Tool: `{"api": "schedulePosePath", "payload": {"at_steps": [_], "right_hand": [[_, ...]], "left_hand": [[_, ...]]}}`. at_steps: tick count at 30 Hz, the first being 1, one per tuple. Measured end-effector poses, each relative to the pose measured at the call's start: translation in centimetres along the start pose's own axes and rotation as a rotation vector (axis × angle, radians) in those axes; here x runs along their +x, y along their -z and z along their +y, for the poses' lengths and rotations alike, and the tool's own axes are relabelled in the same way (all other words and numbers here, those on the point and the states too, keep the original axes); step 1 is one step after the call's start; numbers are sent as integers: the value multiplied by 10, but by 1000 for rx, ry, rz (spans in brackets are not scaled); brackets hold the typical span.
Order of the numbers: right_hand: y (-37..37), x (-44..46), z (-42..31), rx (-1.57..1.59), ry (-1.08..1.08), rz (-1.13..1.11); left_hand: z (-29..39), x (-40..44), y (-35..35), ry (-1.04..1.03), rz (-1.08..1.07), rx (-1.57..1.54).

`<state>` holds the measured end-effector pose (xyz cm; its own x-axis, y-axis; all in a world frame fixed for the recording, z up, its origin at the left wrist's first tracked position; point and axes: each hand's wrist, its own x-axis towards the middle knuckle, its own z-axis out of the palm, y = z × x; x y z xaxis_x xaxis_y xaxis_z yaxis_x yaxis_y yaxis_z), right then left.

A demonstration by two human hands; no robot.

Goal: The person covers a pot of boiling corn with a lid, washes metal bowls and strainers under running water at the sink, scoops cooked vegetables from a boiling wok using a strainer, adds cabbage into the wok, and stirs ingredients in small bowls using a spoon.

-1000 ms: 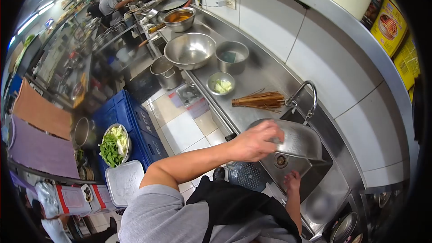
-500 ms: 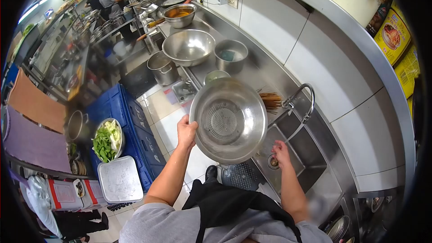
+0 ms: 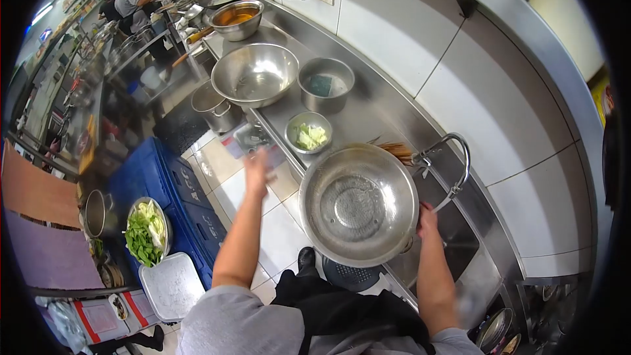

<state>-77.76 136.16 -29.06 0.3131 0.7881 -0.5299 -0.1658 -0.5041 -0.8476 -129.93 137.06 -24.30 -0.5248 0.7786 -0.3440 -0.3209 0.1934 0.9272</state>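
Observation:
A wide steel colander point(image 3: 358, 204) with a dotted bottom is tilted toward me over the near left edge of the sink point(image 3: 453, 243). My right hand point(image 3: 428, 221) grips its right rim, the fingers partly hidden behind it. My left hand point(image 3: 258, 172) is off the colander, to its left above the floor, blurred by motion; its fingers look apart and hold nothing. Just beyond the colander sits a small metal bowl point(image 3: 289, 133) with pale green cut leaves point(image 3: 311, 137) in it.
A curved faucet point(image 3: 463, 164) rises at the sink's right, beside a bundle of thin brown sticks point(image 3: 396, 152). Farther back stand a big steel bowl point(image 3: 256, 72) and a pot point(image 3: 327, 85). Leafy greens point(image 3: 146, 233) and a tray point(image 3: 172, 288) rest left, near a blue bin point(image 3: 174, 177).
My left hand has let go of the colander's left rim and moved away. The right hand, free before, now holds its right rim. The colander has shifted right and nearer, uncovering the small bowl.

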Motion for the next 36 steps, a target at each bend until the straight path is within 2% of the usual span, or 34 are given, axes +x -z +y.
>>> {"api": "schedulePosePath", "payload": {"at_steps": [1, 2, 4, 6, 8, 10, 11, 13, 14, 15, 16, 17, 18, 19, 20, 21, 22, 24, 25, 27, 29, 31, 33, 34, 35, 36], "right_hand": [[-6, -9, 2, 48, -46, 24], [-10, -18, 2, 51, -46, 35], [-20, -40, -3, 240, -157, 51], [-31, -77, -18, 259, -172, 113], [-26, -98, -10, 466, -192, -38], [-12, -112, 12, 479, -133, -115], [-10, -114, 16, 476, -91, -186], [-32, -132, 10, 453, -9, -168], [-34, -145, 11, 414, 48, -129], [-30, -138, 20, 451, 1, -197], [-38, -143, 15, 396, 20, -186], [-51, -148, 6, 375, -7, -128], [-60, -158, -11, 287, -40, -106], [-61, -138, 18, 360, -1, -93], [-62, -123, 38, 283, 56, -114], [-65, -97, 75, 211, 87, 13], [-71, -138, 18, 220, 15, -73], [-77, -86, 87, 226, 161, -1], [-68, -90, 80, 233, 153, 8], [-55, -99, 37, 522, -214, -252], [-33, -85, 6, 393, -192, -303], [-13, -32, -4, 205, -182, -162], [5, 3, -16, -16, -17, -82], [12, 2, -24, -10, -19, -90], [21, -5, -40, -116, 34, -139], [30, -12, -49, -227, 89, -186]], "left_hand": [[36, 30, -2, 23, -81, -145], [55, 75, -4, 93, -40, -167], [88, 138, -12, 43, -14, -203], [90, 189, -22, 91, 20, -265], [73, 230, -25, 122, 48, -329], [54, 250, -21, -87, -155, -270], [68, 241, -23, -107, -170, -270], [96, 196, -34, 35, 54, -467], [99, 190, -28, 25, 36, -417], [114, 162, -25, -30, 56, -339], [101, 176, -7, -150, -18, -294], [110, 170, 9, -110, -3, -175], [142, 127, -3, -67, 38, -228], [148, 127, 18, -25, -68, -281], [162, 116, 24, -1, 79, -186], [169, 109, 24, -70, 68, -207], [171, 138, 58, -64, -19, -132], [190, 94, 57, -68, -75, -228], [196, 68, 59, -76, -100, -218], [201, 32, 71, -89, -175, -166], [203, 6, 106, -92, -197, -86], [196, -57, 93, -60, -217, -25], [175, -124, 74, -16, -272, 33], [160, -155, 61, -8, -304, 40], [151, -201, 32, 40, -267, 85], [131, -211, 33, 72, -326, 67]]}}
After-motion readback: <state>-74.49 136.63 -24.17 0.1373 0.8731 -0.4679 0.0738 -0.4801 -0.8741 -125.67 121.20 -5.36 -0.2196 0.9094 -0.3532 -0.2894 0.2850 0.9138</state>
